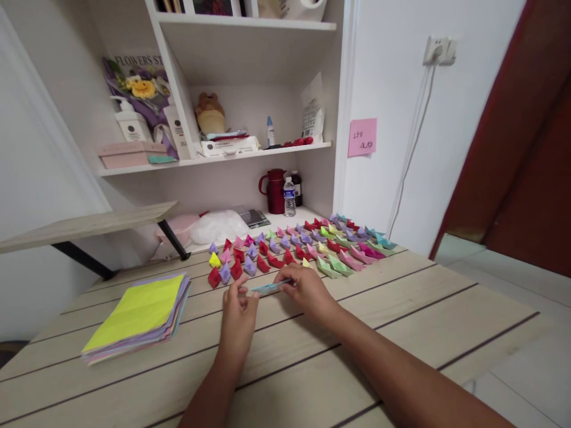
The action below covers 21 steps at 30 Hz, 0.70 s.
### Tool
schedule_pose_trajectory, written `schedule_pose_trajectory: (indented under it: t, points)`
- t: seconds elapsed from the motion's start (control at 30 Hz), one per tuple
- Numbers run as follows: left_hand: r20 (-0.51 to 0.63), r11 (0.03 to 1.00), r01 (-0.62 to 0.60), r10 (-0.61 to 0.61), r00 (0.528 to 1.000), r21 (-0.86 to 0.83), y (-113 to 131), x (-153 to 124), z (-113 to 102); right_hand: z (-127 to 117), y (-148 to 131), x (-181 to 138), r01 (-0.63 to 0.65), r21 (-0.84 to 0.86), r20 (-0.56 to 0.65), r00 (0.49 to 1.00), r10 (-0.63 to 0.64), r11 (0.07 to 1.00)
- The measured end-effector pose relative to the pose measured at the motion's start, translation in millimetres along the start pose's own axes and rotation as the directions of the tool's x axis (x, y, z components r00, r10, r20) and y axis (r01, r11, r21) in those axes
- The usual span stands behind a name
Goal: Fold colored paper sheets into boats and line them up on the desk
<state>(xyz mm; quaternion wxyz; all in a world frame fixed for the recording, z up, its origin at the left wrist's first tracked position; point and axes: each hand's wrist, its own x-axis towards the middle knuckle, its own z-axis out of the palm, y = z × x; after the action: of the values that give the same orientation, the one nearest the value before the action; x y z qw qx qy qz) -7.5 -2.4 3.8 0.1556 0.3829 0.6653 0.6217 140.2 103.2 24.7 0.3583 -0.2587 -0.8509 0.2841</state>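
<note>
A light blue paper boat (266, 288), narrow and folded, is held just above the table between my two hands. Its right end is pinched between the thumb and fingers of my right hand (307, 290). At the other end, the thumb and curled fingers of my left hand (238, 306) close on the tip, though the exact contact is small. Beyond my hands stand rows of small paper boats in red (263, 264), purple (250, 266), green (328, 267), pink, yellow and blue. To the left lies a stack of coloured paper sheets (138, 309), yellow on top.
The slatted wooden table (285, 380) carries everything. A small raised shelf (89, 226) with black legs stands at its left. Behind are a clear plastic bag (218, 227), a red jug (276, 193) and a water bottle (289, 197), beneath white wall shelves (250, 153).
</note>
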Motion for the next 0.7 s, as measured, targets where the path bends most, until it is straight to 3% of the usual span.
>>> schedule_pose_trajectory:
  t: [0.1,0.23,0.7]
  points:
    - [-0.013,0.994,-0.042,0.044,0.999,0.105,-6.0,1.7,-0.6,3.5,4.1,-3.6,-0.031,-0.07,0.088,0.995,0.038,0.997]
    - [0.067,0.977,-0.095,0.084,0.994,0.193,-8.0,0.3,-1.1,4.2,5.2,-6.4,-0.059,-0.124,0.155,0.985,0.078,0.99]
    - [0.108,0.912,-0.194,0.166,0.98,0.361,-5.5,-3.7,-0.2,3.6,8.9,-0.6,-0.152,-0.128,0.149,0.974,0.171,0.98]
